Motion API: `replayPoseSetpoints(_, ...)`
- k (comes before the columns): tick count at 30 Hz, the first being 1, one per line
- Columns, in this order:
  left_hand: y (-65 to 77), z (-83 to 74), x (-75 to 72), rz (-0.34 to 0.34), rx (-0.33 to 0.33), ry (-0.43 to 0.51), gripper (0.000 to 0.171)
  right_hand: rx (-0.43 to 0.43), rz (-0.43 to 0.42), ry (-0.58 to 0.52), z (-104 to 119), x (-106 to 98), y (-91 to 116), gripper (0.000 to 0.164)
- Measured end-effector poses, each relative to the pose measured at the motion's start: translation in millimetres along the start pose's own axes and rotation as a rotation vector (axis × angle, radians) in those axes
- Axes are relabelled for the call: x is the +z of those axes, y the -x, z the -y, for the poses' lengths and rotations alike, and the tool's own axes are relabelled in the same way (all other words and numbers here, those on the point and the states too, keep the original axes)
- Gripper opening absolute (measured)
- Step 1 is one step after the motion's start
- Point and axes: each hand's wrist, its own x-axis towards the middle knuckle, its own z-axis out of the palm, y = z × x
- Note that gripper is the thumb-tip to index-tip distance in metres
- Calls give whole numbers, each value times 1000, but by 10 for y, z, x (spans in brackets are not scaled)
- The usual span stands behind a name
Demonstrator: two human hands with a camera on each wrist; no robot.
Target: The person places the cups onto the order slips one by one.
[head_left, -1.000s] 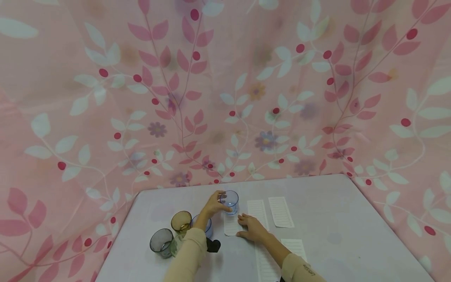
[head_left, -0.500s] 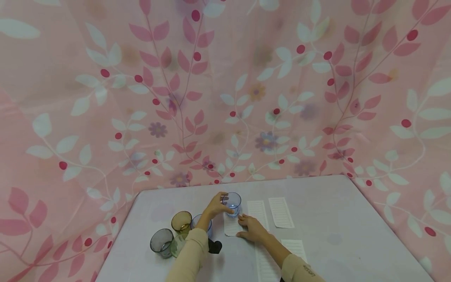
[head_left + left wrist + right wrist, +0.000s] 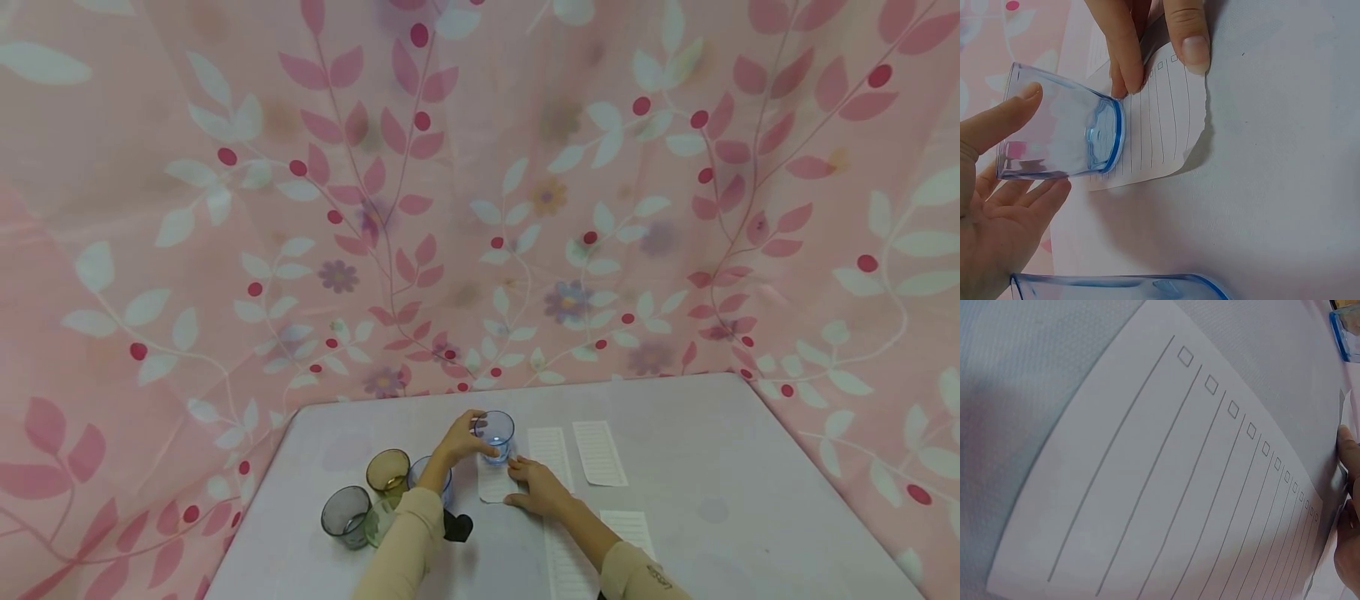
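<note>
Left hand (image 3: 463, 442) gripping a blue cup (image 3: 1060, 134)

The cup is on or just over the lined paper (image 3: 1169, 128) — I can't tell which. The right hand (image 3: 540, 488) is relaxed — it rests on that paper, beside the cup.

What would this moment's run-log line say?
left hand: grips blue glass; right hand: touches lined sheet; glass-to-sheet contact: unclear; gray glass, amber glass: on table

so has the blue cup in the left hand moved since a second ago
Yes, slightly: in the head view the blue cup has shifted right and a little down, nearer the paper strip on its right.
</note>
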Motion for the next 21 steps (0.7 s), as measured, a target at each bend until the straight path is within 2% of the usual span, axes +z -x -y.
replayPoseSetpoints(7, 22, -33, -2, -19, -25, -34, 85, 2, 2, -10, 18, -9, 9, 54)
replayPoseSetpoints(10, 51, -75, -33, -19, -16, -36, 89, -5, 0, -13, 16, -13, 9, 53)
replayPoseSetpoints(17, 108, -85, -214, 10, 29, 83, 93, -29, -13, -6, 6, -13, 7, 52)
replayPoseSetpoints(21, 158, -58, -352, -5, 58, 152, 90, -44, -20, 9, 15, -13, 13, 52)
